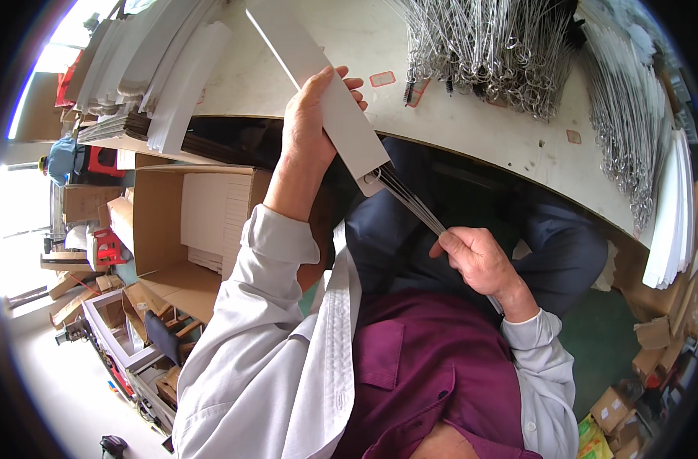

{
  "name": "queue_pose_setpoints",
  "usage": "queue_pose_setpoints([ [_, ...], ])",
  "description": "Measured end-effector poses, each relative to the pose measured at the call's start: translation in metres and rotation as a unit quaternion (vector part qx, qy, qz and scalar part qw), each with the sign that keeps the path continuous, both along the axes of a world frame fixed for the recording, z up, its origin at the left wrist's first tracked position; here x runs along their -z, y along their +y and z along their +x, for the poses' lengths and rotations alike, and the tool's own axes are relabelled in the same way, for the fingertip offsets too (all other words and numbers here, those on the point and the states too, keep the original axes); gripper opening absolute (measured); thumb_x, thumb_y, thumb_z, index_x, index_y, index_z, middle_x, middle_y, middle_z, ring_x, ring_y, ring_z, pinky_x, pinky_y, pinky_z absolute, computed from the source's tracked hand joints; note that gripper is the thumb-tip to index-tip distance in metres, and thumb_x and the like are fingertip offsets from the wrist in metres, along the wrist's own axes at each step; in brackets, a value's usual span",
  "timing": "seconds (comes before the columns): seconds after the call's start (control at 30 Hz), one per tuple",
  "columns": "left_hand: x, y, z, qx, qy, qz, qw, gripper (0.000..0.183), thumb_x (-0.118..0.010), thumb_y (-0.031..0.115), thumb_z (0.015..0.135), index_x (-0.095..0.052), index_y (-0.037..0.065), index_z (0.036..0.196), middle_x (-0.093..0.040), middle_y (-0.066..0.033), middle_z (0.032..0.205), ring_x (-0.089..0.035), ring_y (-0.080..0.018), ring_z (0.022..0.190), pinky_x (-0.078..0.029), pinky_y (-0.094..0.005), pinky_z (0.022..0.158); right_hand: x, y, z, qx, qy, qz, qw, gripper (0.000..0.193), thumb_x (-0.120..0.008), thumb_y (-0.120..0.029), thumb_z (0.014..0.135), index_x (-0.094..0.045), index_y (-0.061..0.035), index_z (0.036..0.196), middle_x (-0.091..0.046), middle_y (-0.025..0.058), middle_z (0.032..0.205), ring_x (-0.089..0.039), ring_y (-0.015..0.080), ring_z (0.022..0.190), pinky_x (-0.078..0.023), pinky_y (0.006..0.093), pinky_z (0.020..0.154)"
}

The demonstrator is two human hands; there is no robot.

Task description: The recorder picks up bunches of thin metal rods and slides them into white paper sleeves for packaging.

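Observation:
My left hand [311,115] is wrapped round a long, narrow white box [354,130], held tilted above my lap with its open end toward me. Out of that end runs a bundle of thin metal rods [414,200]; a wire loop shows right at the mouth of the box. My right hand [477,258] pinches the bundle farther down, fingers closed on it. How far the rods reach inside the box is hidden.
A pile of looped metal rods [487,53] lies on the white table [510,141], with another pile [628,130] at the right. Flat white boxes [182,92] are stacked at the left and more [674,222] at the right. An open cardboard carton [158,222] holding white boxes stands beside my left arm.

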State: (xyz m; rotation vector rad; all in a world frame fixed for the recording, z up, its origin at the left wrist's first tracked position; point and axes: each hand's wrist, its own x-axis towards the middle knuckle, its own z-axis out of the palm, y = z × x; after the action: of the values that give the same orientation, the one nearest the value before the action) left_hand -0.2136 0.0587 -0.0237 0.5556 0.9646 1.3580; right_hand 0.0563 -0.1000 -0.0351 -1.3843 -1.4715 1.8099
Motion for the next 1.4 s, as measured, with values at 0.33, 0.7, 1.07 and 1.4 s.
queue_pose_setpoints([
  [0.33,0.016,-0.025,0.051,0.005,-0.074,-0.03,0.997,0.043,-0.065,0.029,0.1,-0.058,-0.007,0.123,-0.065,-0.0194,0.103,-0.063,-0.0241,0.084,-0.056,-0.0394,0.081,-0.002,0.041,-0.011,0.022,0.135,-0.163,0.977,0.04,-0.055,-0.034,0.109,-0.068,0.0034,0.101,-0.046,-0.004,0.063,-0.038,0.0051,0.048,-0.035,0.0254,0.043],
  [0.7,0.013,-0.015,0.039,-0.072,-0.109,0.016,0.991,0.041,-0.066,0.027,0.099,-0.055,-0.007,0.118,-0.064,-0.0189,0.102,-0.062,-0.0244,0.087,-0.056,-0.0382,0.085,0.003,0.003,0.024,0.168,0.079,0.089,0.979,0.03,-0.071,-0.026,0.101,-0.068,0.003,0.108,-0.064,-0.0006,0.075,-0.055,0.0034,0.064,-0.045,0.0202,0.057],
  [1.07,0.006,-0.075,0.094,0.077,-0.016,-0.027,0.997,0.049,-0.06,0.043,0.104,-0.06,-0.003,0.123,-0.069,-0.0201,0.108,-0.067,-0.0259,0.097,-0.055,-0.0397,0.092,0.008,0.034,-0.006,0.242,-0.001,0.212,0.947,0.045,-0.071,-0.04,0.099,-0.07,0.0036,0.09,-0.066,0.0072,0.063,-0.062,0.0078,0.059,-0.048,0.0278,0.051],
  [1.4,-0.075,-0.102,0.065,0.287,0.688,0.441,0.5,0.077,-0.087,0.02,0.068,-0.056,0.0,0.136,-0.057,-0.0255,0.135,-0.055,-0.0439,0.124,-0.046,-0.0508,0.106,-0.009,0.03,0.028,0.111,-0.027,0.124,0.986,0.049,-0.077,-0.046,0.093,-0.071,0.0034,0.094,-0.069,0.0092,0.065,-0.063,0.0092,0.059,-0.05,0.0281,0.055],
])
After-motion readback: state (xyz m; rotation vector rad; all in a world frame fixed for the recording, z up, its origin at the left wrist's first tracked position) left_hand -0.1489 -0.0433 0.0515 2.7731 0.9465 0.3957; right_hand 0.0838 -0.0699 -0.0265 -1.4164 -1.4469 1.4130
